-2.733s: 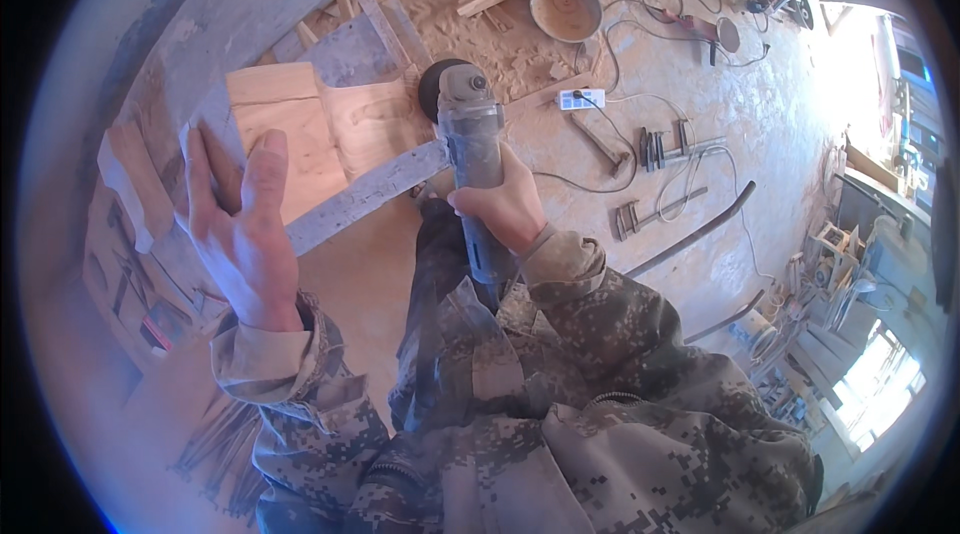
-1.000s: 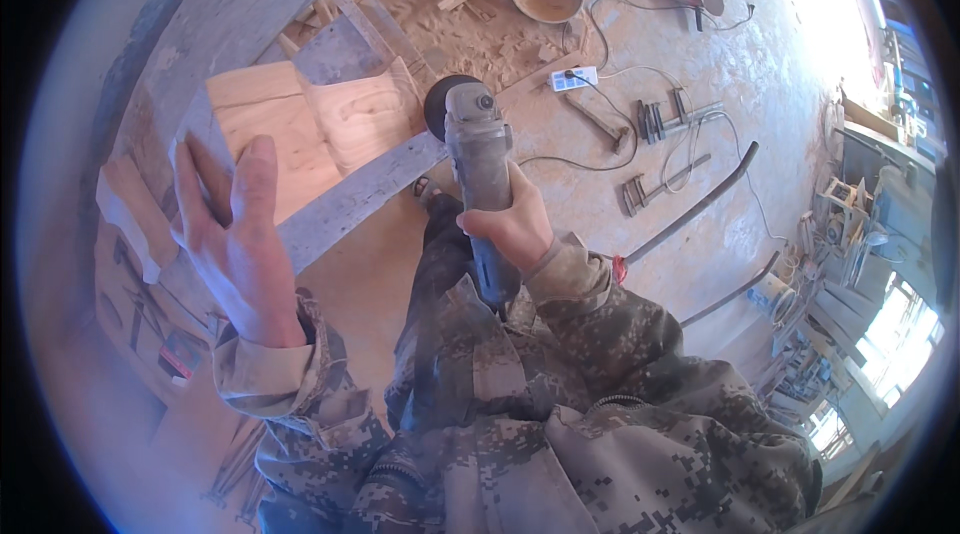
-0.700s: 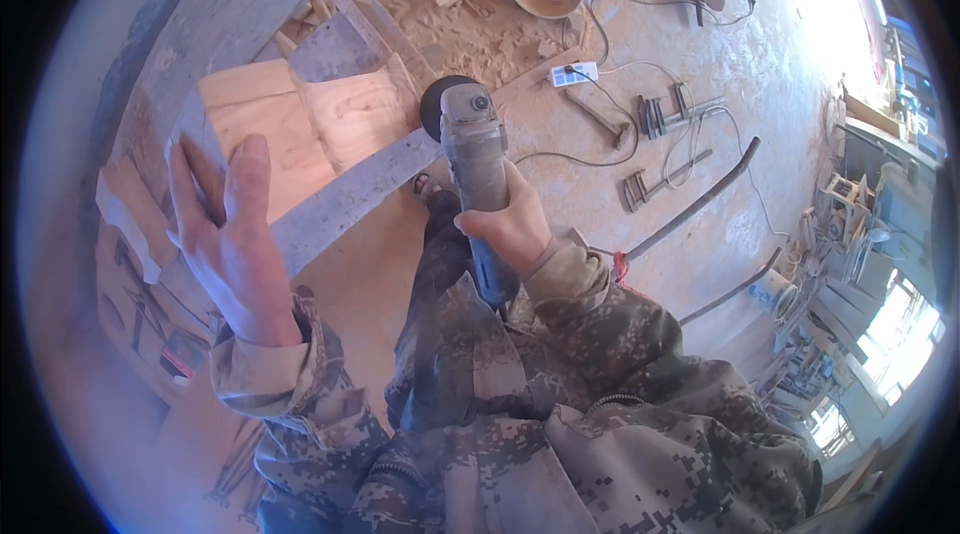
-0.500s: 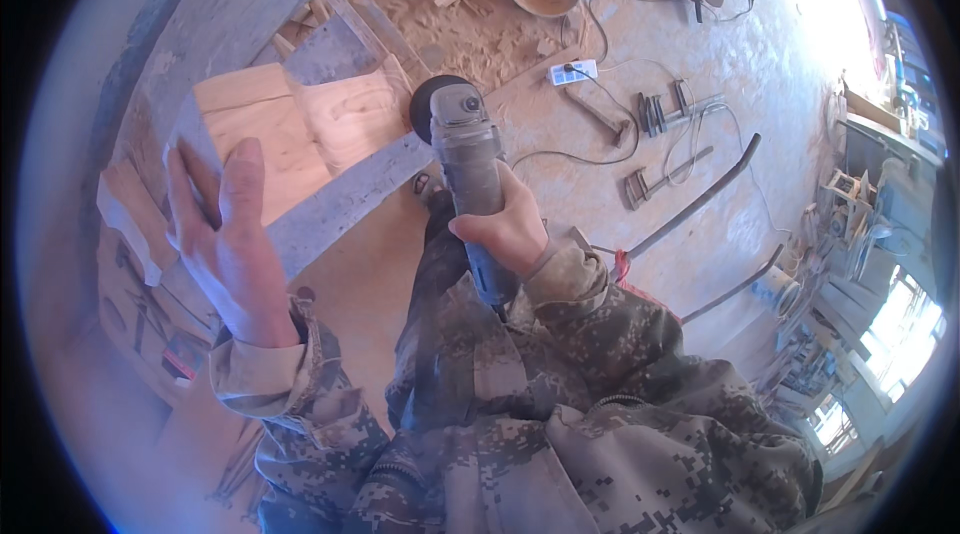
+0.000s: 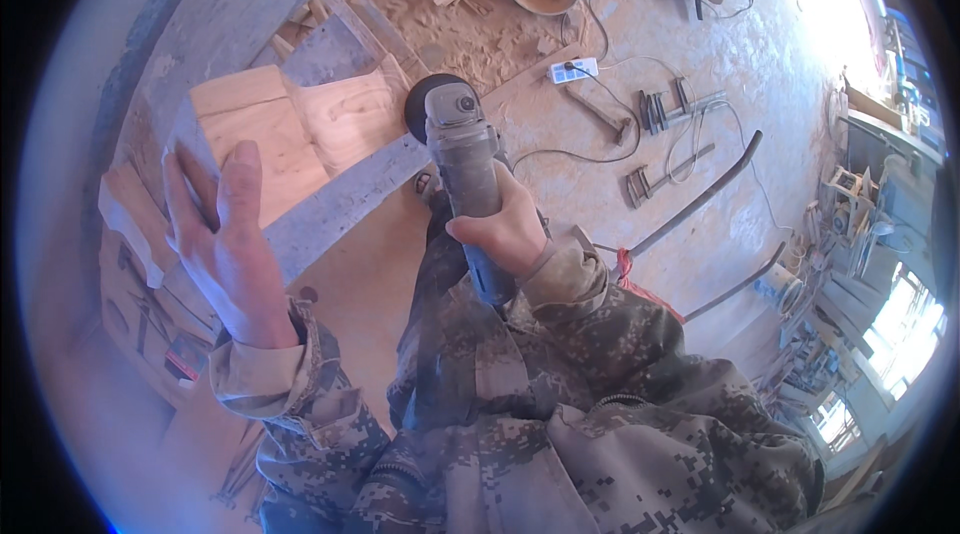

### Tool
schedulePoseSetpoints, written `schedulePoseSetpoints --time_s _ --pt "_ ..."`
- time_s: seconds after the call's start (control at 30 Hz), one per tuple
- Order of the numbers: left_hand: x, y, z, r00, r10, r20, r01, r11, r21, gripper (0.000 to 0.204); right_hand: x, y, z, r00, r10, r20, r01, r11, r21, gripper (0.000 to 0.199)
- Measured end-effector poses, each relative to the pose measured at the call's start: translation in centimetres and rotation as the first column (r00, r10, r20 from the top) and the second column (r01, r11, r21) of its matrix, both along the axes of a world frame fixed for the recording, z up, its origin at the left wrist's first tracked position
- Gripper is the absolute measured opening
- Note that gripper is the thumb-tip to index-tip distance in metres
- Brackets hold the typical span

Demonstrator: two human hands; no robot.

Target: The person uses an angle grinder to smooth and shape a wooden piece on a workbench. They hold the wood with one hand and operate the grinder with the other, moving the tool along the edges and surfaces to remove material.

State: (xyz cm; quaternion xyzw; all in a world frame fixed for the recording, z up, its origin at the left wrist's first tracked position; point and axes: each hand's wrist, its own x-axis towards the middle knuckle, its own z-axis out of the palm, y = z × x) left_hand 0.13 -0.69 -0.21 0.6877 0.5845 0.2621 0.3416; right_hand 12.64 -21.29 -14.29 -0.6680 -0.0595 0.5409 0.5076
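An angle grinder [image 5: 462, 169] is gripped around its body by the right hand [image 5: 505, 226], its dark disc held at the edge of a pale wooden panel [image 5: 290, 129], apparently so that edge can be worked. The left hand [image 5: 225, 244] is spread flat, grasping nothing, pressed against the panel's near side, seemingly to steady it. A grey plank [image 5: 345, 204] runs beneath, with clamps [image 5: 672, 109] lying on the sawdust floor [image 5: 650, 44] beyond.

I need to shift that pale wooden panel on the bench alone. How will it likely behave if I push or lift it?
The wooden panel looks like a thick, flat slab, so it is probably stiff and fairly heavy. It lies flat on the workbench, so tipping seems unlikely. Sawdust lies around, so it may slide easily. The left hand is close by it.
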Motion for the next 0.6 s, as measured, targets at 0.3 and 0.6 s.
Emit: schedulePoseSetpoints --time_s 0.3,0.6 --pt "-0.3 -0.1 0.0 1.000 0.002 0.011 -0.002 1.000 -0.007 0.095 0.1 -0.5 -0.8 0.999 -0.032 0.025 0.032 0.999 -0.035 0.079" --pt "-0.1 -0.2 0.2 0.999 0.021 0.027 -0.020 1.000 -0.022 0.096 -0.8 0.0 -0.3 1.000 -0.006 0.001 0.006 1.000 0.009 0.078"
